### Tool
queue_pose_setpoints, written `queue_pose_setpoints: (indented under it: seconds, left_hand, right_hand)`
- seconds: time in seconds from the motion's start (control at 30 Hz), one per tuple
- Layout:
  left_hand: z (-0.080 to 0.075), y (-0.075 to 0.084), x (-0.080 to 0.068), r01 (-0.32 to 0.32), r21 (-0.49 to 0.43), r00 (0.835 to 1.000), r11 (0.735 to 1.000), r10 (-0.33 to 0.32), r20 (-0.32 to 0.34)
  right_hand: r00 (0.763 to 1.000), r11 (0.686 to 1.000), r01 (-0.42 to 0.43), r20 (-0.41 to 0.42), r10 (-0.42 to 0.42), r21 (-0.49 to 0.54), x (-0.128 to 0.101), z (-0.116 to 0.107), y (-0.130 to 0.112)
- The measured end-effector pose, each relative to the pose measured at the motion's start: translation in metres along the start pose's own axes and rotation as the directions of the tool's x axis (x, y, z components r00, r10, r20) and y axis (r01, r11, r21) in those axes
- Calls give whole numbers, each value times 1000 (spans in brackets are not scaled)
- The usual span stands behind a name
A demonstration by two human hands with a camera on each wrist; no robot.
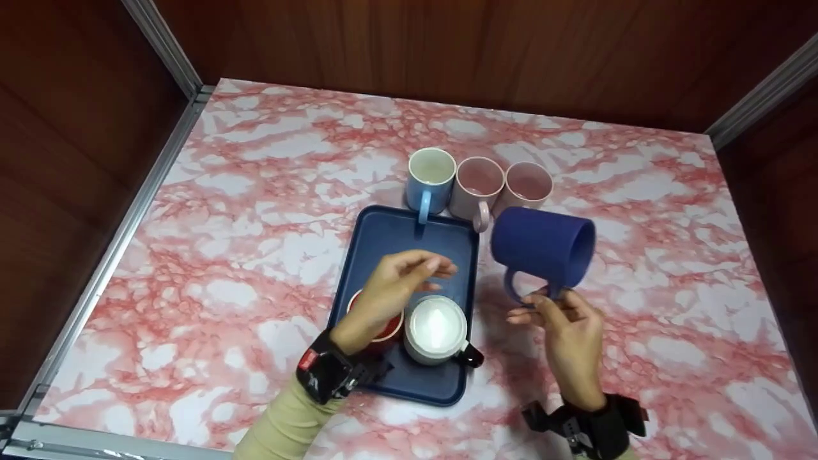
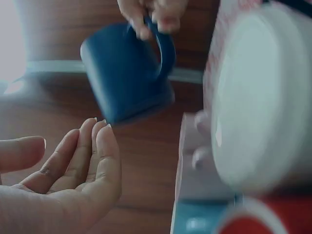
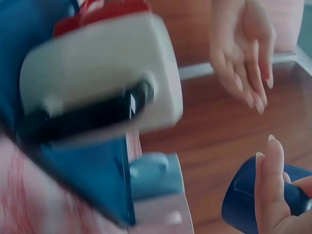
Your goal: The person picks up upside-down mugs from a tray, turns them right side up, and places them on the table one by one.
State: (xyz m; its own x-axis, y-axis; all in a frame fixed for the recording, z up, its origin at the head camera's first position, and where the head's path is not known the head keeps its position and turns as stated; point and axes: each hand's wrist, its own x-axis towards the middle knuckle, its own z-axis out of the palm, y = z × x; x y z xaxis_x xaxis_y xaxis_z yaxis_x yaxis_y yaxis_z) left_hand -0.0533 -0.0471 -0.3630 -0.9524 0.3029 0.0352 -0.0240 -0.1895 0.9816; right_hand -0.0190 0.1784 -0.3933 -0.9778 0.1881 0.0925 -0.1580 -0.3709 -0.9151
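While the right hand [image 1: 569, 332] pinches the dark blue mug [image 1: 543, 249] by its handle, tilted in the air at 3 o'clock off the navy tray [image 1: 390, 236], the left hand [image 1: 396, 287] hovers over the tray, fingers loose and apart, holding nothing. Tray contents: a white mug [image 1: 436, 329] and, at 9 o'clock of it, a red mug [image 1: 383, 329], mostly hidden by that hand; the insides of both are unreadable. At 12 o'clock, a light blue mug [image 1: 429, 179] and two pink mugs [image 1: 501, 185] stand apparently empty.
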Motion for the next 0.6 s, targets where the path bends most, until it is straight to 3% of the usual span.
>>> queue_pose_setpoints:
  seconds: [0.1,0.2,0.27,0.6]
  left_hand:
    - [-11,0,-6,-61,207,997,976,71,-41]
    - [-20,1,-15,-81,418,990,905,121,-70]
    - [-26,3,-21,-70,512,987,856,132,-86]
    - [-53,-5,-48,-5,653,974,757,152,-169]
  right_hand:
    - [998,998,19,-62,-23,-65,5,-7,-4]
    - [994,998,32,-103,-37,-55,10,-15,-7]
    - [990,997,40,-131,-48,-68,14,-22,-8]
    - [972,969,-20,-233,-39,-245,34,-48,-12]
